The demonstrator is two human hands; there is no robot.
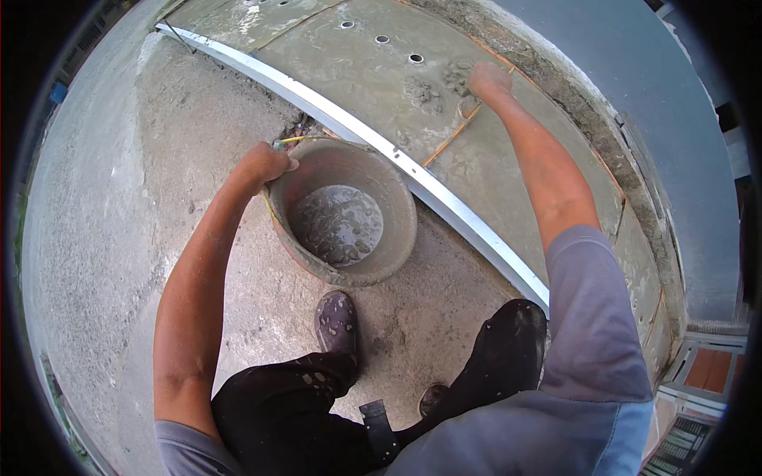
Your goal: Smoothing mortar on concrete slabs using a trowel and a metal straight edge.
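Nearest the camera, the lower view is filled by a grey shirt (pixel 492 444) and black trousers (pixel 294 404). Beyond them a wet cement slab (pixel 508 190) is spread and, by its look, mostly levelled. It is bordered by a long white bar (pixel 357 131), beside which the bucket (pixel 401 230) is held, with some wet mix (pixel 337 226) left at its bottom. The bucket's rim is gripped by the left hand (pixel 270 165). The right hand (pixel 490 82) is extended low over the slab; its fingers are turned from view, so whether they are closed on anything cannot be told. Just beside it, two rough clumps (pixel 423 95) are left unsmoothed, so the patch is judged unfinished.

The near side is taken up by rough concrete ground (pixel 190 143). The far side is bounded by a smooth blue-grey surface (pixel 635 71), and a white-framed brown panel (pixel 709 369) is seen at lower right. Round openings (pixel 382 39) are set in the slab.
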